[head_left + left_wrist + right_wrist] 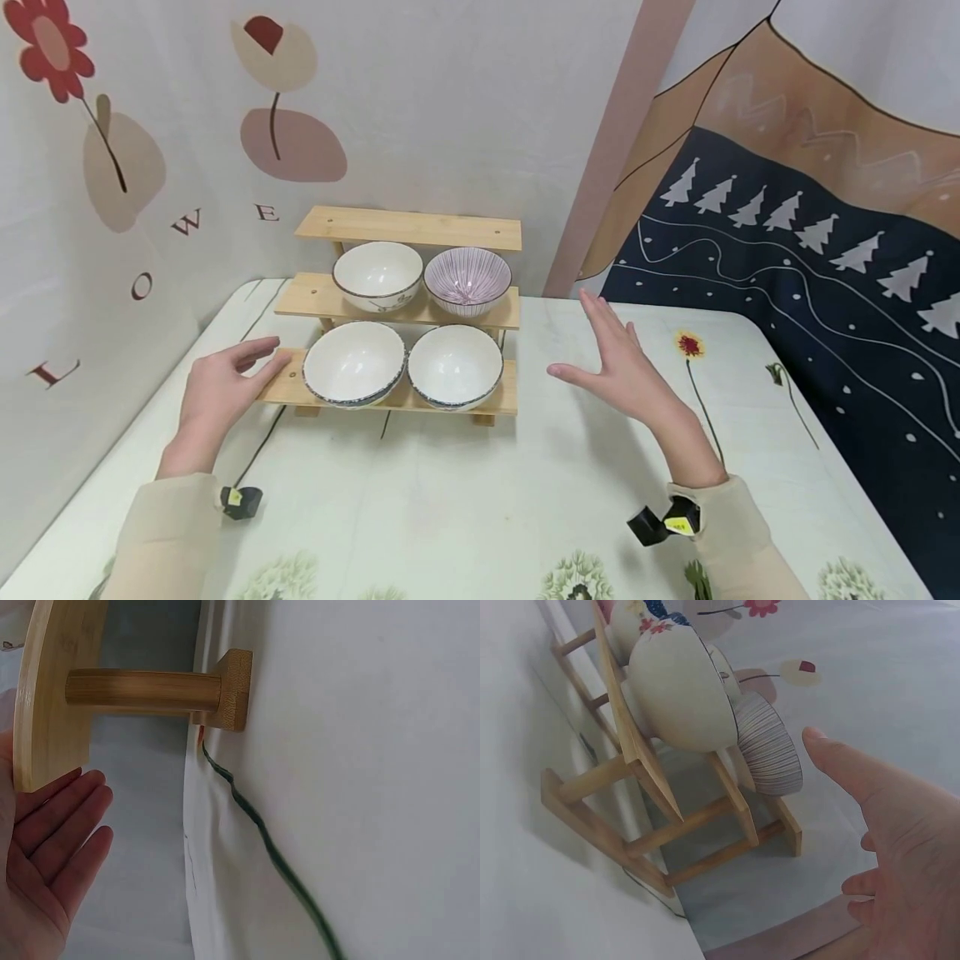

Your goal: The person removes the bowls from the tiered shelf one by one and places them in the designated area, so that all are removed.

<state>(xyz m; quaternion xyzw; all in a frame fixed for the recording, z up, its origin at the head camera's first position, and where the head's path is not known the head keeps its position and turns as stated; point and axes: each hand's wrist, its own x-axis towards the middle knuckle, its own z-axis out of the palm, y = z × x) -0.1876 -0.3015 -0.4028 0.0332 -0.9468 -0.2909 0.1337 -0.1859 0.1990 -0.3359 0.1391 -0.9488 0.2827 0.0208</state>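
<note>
A three-tier wooden rack [495,398] stands on the table. Its lowest tier carries two white bowls with dark speckled rims, the left bowl [354,362] and the right bowl [455,367]. On the middle tier are a white bowl with a thin dark rim [378,275] and a purple-striped bowl [468,279]. My left hand [228,387] is at the left end of the lowest tier, thumb by the board's edge; the left wrist view shows its fingers [71,840] extended beside the board. Held in the air right of the rack, my right hand [626,367] is spread and holds nothing.
The rack's top tier [412,227] holds no bowl and sits near the patterned curtain [450,100] behind. A dark curtain with white trees [810,275] borders the right side. The tablecloth [465,500] has printed flowers.
</note>
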